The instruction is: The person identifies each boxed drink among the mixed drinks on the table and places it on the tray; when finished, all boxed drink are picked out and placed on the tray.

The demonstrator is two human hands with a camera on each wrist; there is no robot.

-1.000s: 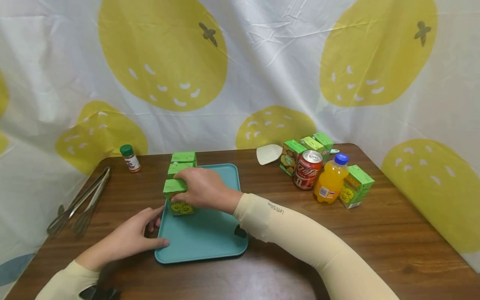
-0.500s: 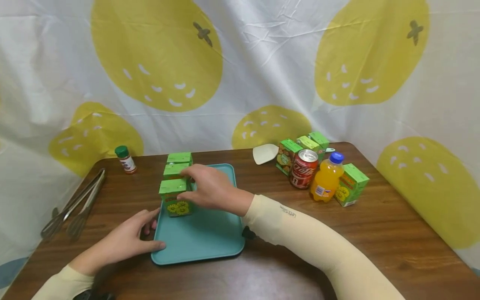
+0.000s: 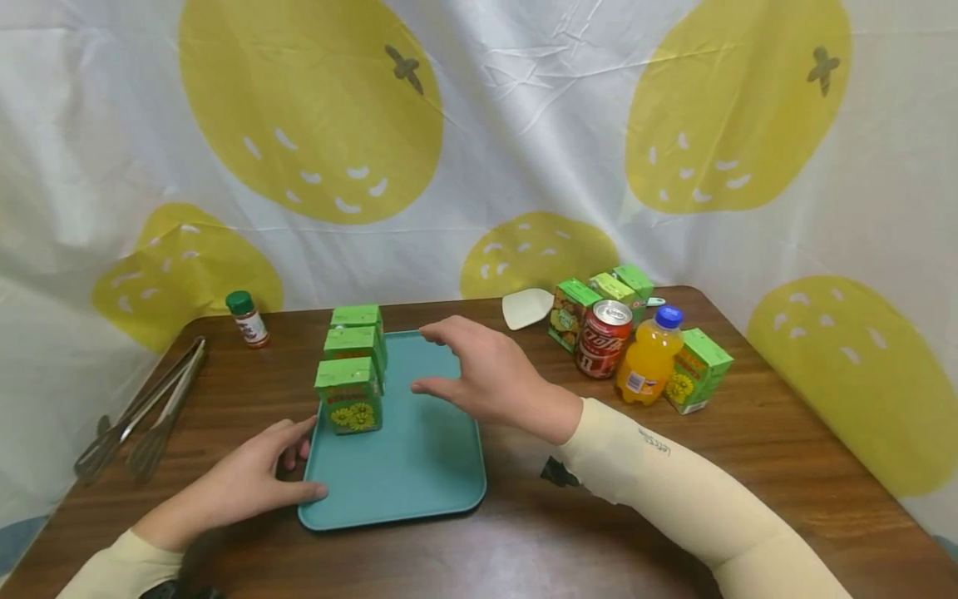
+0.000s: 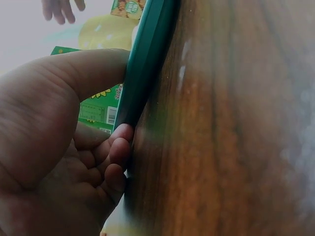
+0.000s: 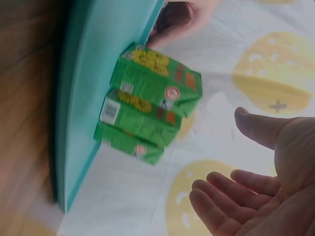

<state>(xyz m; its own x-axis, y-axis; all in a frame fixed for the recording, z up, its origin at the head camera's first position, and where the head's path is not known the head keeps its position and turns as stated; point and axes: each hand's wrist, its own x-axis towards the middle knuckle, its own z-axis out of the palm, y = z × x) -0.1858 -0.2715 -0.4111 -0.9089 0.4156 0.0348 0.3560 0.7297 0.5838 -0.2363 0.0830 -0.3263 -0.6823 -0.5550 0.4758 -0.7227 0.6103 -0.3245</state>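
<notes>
Three green drink cartons with yellow flowers stand in a row along the left side of a teal tray: a front carton, a middle carton and a back carton. My left hand holds the tray's left rim near the front corner. In the left wrist view the thumb lies over the rim, and curled fingers touch its outer side. Above the tray, to the right of the cartons, my right hand is apart from everything, thumb and fingers spread, holding nothing.
On the right stand a red soda can, an orange drink bottle, a green carton and several more cartons behind. A white spatula lies nearby. At left are a spice jar and metal tongs.
My right hand has let go of the front carton and moved right, away from the row. The cartons stay standing on the tray. My left hand keeps its place at the rim.
</notes>
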